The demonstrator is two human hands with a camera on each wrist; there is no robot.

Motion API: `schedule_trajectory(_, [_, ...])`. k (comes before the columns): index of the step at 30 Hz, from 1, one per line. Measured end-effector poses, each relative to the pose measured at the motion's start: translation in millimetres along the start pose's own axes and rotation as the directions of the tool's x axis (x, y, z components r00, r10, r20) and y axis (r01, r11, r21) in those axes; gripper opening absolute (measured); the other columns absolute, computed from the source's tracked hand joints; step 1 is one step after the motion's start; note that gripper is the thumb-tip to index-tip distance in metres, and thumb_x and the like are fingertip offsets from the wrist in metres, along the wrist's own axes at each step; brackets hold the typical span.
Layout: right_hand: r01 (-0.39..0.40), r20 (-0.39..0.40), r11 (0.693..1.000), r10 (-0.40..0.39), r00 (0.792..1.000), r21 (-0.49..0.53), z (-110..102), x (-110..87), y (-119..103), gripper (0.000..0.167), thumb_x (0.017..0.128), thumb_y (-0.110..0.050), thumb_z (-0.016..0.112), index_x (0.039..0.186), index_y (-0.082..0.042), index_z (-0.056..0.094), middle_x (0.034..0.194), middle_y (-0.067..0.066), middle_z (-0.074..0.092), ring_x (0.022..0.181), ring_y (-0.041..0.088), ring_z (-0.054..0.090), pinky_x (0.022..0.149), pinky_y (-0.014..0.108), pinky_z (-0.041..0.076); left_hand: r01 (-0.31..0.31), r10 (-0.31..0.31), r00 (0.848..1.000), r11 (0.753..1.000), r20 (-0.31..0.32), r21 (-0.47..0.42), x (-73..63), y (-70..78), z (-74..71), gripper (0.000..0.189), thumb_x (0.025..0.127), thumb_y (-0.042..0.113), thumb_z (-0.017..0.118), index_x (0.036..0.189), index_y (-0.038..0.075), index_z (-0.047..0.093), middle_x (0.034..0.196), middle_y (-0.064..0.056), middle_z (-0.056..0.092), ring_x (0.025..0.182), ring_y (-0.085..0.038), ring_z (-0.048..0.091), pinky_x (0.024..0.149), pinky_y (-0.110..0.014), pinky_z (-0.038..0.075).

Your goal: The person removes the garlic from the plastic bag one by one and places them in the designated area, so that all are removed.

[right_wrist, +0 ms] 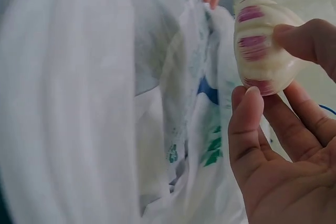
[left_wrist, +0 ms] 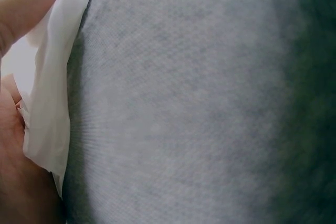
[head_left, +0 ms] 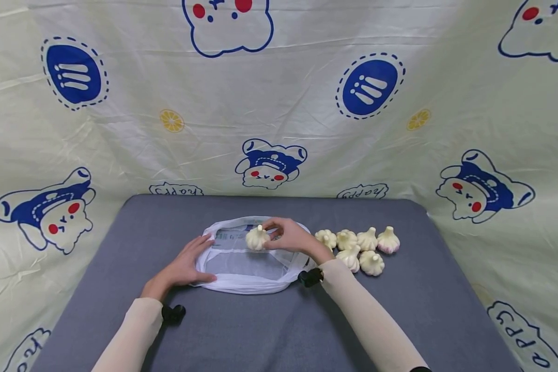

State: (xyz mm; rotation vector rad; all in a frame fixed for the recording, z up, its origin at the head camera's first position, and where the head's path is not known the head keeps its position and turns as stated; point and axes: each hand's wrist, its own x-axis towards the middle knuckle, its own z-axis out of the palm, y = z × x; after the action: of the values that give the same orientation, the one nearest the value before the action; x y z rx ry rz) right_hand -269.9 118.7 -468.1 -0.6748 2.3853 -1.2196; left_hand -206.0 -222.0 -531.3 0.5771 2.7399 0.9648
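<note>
My right hand [head_left: 288,238] pinches a garlic bulb [head_left: 257,238] between thumb and fingertips, over the mouth of a white plastic bag [head_left: 256,285]. Up close in the right wrist view, this garlic bulb [right_wrist: 257,51] shows purple streaks on its pale skin. The bag lies on the table with its mouth spread wide, green and blue print showing inside. At the bag's left side, my left hand [head_left: 186,263] touches the rim with thumb and fingers spread apart. In the left wrist view the white plastic [left_wrist: 50,98] lies against the left hand.
Several garlic bulbs [head_left: 367,240] sit in a cluster right of the bag, partly behind the right forearm. A grey cloth covers the table [head_left: 242,336]. Behind it hangs a pale curtain [head_left: 297,113] with cartoon prints.
</note>
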Motion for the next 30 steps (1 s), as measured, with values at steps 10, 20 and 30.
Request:
schedule_trajectory(10, [0.054,-0.080,0.998,-0.054,0.995,0.007,-7.4,-29.9,0.9,0.046,0.088,-0.019,0.080,0.129,-0.008,0.064,0.131,0.012,0.066,0.110,0.024,0.069,0.088,0.033,0.060,0.005,-0.005,1.000,1.000,0.003,0.000,0.7,-0.1,0.5,0.102,0.076,0.046,0.083,0.158,0.004,0.039,0.170,-0.016,0.024,0.156,-0.047,0.014,0.121,-0.072,0.015])
schedule_trajectory(20, [0.026,-0.158,1.000,-0.027,0.987,-0.008,-24.2,-60.8,3.1,0.045,0.087,-0.025,0.082,0.128,-0.016,0.067,0.130,0.007,0.066,0.110,0.023,0.066,0.087,0.034,0.059,-0.007,0.007,1.000,1.000,-0.007,-0.002,1.1,0.4,1.2,0.102,0.075,0.045,0.084,0.157,0.004,0.039,0.170,-0.017,0.025,0.156,-0.048,0.014,0.120,-0.073,0.015])
schedule_trajectory(30, [0.036,-0.209,0.998,-0.024,0.978,0.052,-37.6,-89.6,8.6,0.042,0.089,-0.018,0.081,0.127,-0.012,0.065,0.126,0.012,0.065,0.108,0.026,0.065,0.082,0.030,0.057,0.016,-0.016,1.000,1.000,0.008,0.001,1.1,2.3,1.0,0.103,0.076,0.047,0.083,0.158,0.005,0.037,0.170,-0.017,0.023,0.156,-0.048,0.014,0.120,-0.074,0.015])
